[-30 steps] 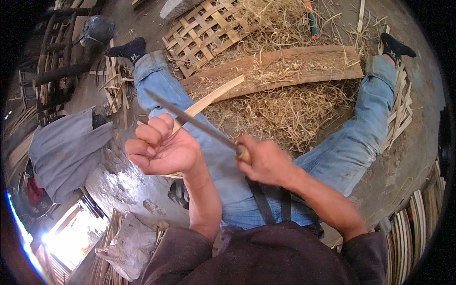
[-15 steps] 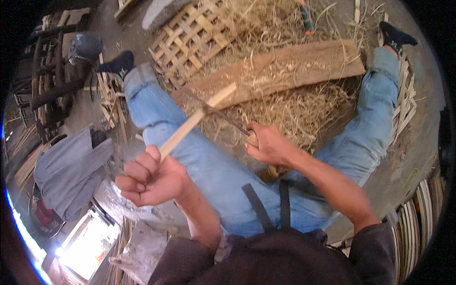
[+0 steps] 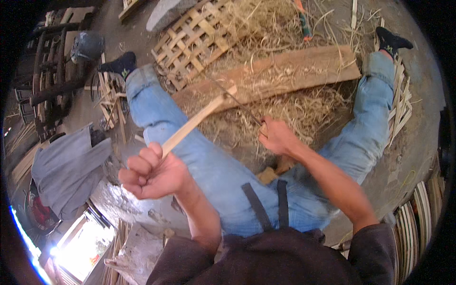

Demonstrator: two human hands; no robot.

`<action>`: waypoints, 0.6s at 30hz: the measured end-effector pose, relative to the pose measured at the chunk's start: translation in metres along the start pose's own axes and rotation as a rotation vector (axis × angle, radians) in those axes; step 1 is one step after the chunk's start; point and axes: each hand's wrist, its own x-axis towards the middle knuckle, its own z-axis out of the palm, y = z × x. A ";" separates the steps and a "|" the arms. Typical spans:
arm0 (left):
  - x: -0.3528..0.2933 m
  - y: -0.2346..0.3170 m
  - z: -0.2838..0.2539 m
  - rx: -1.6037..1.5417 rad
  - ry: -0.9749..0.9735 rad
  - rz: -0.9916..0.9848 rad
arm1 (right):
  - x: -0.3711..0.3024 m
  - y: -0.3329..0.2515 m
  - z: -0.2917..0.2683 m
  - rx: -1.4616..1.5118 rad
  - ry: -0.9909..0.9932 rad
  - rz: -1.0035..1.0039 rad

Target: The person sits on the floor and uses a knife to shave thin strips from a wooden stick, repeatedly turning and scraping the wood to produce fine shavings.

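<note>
Since the frame half a second earlier, the right grip (image 3: 279, 137) has moved farther away and slightly right, and the knife (image 3: 244, 109) now crosses the wood strip (image 3: 192, 125) closer to its far end; the left grip (image 3: 154, 173) has hardly shifted. Nearest, the left grip is clenched around the near end of the strip, which extends over the left leg (image 3: 204, 152). The strip's long axis runs slantwise from near left to far right, its free end pointing toward the plank (image 3: 327, 60). To the right, the right grip grasps the knife's handle; the blade lies roughly square across the strip, pointing far left. Whether it bites is unclear. Farther off, curled shavings (image 3: 285, 111) surround the plank, with a woven panel (image 3: 190, 45) beyond at left. Judging by the shavings, much paring appears done; the strip remains in work, and how much is left does not show.
</note>
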 end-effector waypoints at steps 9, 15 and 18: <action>-0.009 0.005 0.003 0.001 0.091 -0.015 | -0.011 -0.025 0.027 -0.146 0.008 0.036; -0.012 0.011 0.001 -0.004 0.192 -0.024 | -0.061 -0.102 0.035 0.086 -0.024 -0.207; -0.015 0.013 0.002 -0.028 0.151 -0.027 | -0.017 -0.054 0.046 0.029 0.064 -0.015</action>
